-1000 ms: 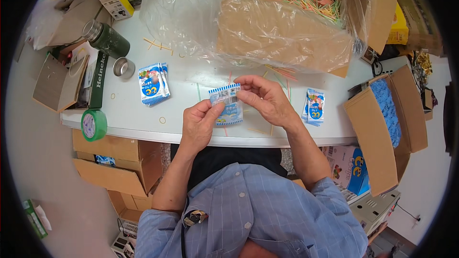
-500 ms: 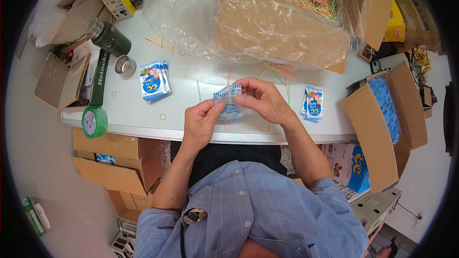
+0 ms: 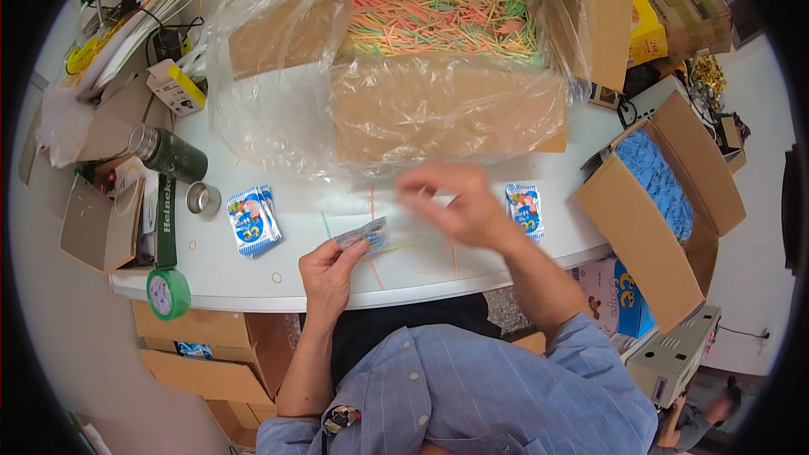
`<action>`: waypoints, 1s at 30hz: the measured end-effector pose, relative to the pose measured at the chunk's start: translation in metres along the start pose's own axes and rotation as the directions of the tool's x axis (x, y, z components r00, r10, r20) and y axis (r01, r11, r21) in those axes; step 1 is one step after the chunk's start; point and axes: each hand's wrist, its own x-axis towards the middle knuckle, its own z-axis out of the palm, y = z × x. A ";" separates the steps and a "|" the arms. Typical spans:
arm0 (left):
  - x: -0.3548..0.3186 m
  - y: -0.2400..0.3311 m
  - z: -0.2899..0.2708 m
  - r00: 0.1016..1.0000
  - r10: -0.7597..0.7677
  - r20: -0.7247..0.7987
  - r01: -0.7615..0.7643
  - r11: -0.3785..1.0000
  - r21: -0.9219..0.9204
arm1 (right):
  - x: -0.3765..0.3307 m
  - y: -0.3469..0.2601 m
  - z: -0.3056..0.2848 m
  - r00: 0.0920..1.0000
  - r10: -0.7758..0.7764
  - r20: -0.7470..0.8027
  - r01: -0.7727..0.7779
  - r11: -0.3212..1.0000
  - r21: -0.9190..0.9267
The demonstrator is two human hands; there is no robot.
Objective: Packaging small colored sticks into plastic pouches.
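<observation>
My left hand (image 3: 327,276) pinches a small clear-and-blue packet (image 3: 372,236) by its near-left end, just above the white table. The packet is tilted. My right hand (image 3: 463,206) is off the packet, to its upper right, smeared by motion; its thumb and fingers look apart, with nothing visible between them. Thin coloured sticks lie around the packet: a green stick (image 3: 327,226), a pink stick (image 3: 372,200) and a yellow stick (image 3: 456,261). A stack of blue-and-white packets (image 3: 251,221) lies to the left. More such packets (image 3: 524,206) lie right, partly behind my right wrist.
A plastic-lined cardboard box (image 3: 447,109) full of coloured sticks (image 3: 438,21) stands at the back. At right is an open carton (image 3: 640,244) with blue contents. A green bottle (image 3: 177,156), metal cup (image 3: 202,199) and green tape roll (image 3: 168,293) stand at left.
My right hand has let go of the packet and moved up and away from it. My left hand keeps the packet, now tilted flatter. The view has shifted, showing more of the stick box.
</observation>
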 end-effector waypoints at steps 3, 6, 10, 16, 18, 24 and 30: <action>0.002 -0.003 -0.014 0.998 0.042 -0.057 -0.039 0.998 0.056 | 0.057 -0.010 -0.056 0.966 -0.161 -0.200 0.093 0.946 -0.312; 0.006 0.005 -0.010 0.999 0.001 -0.052 0.002 0.999 0.044 | 0.134 0.015 -0.104 0.952 -0.293 -0.090 0.165 0.738 -0.655; 0.010 0.006 -0.006 0.998 0.039 -0.040 -0.034 0.993 0.114 | 0.201 0.071 -0.114 0.986 -0.117 0.121 0.167 0.621 -0.766; 0.009 0.002 -0.013 0.994 -0.100 -0.051 0.102 0.994 0.033 | 0.234 0.099 -0.094 0.963 0.016 0.269 0.236 0.437 -0.868; 0.010 0.000 -0.017 0.991 -0.110 -0.076 0.113 0.993 0.028 | 0.240 0.091 -0.084 0.951 0.148 0.271 0.195 0.390 -0.900; 0.025 0.002 -0.018 0.995 -0.093 -0.043 0.094 0.995 0.030 | 0.242 0.111 -0.088 0.951 0.034 0.307 0.285 0.286 -0.915; 0.025 0.003 -0.021 0.994 -0.097 -0.057 0.096 0.995 -0.014 | 0.235 0.112 -0.106 0.970 -0.083 0.227 0.240 0.431 -0.870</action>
